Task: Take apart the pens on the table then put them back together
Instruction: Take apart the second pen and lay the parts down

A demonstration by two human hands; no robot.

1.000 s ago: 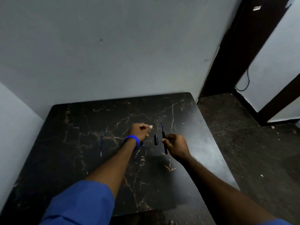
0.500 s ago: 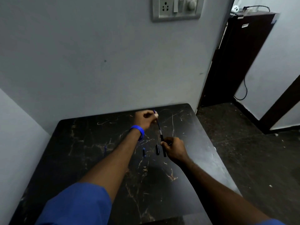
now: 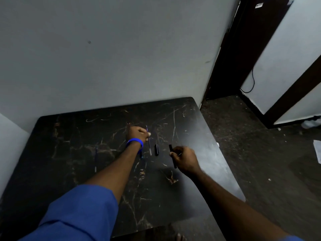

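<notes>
My left hand (image 3: 138,133), with a blue wristband, pinches a thin pen refill (image 3: 148,143) that points down toward the table. My right hand (image 3: 185,160) is closed around a black pen barrel (image 3: 172,154), held apart from the refill. A short black pen cap (image 3: 156,149) lies on the dark marble table (image 3: 69,145) between my hands. A small blue piece (image 3: 141,153) rests just under my left wrist. Another blue pen (image 3: 95,158) lies further left on the table.
The table stands in a corner with grey walls behind and to the left. Its right edge (image 3: 224,153) borders dark floor. A dark door frame (image 3: 231,49) and a black cable are at the right.
The refill has come fully out of the barrel. My left hand has lowered with the refill and my right hand has shifted right with the barrel.
</notes>
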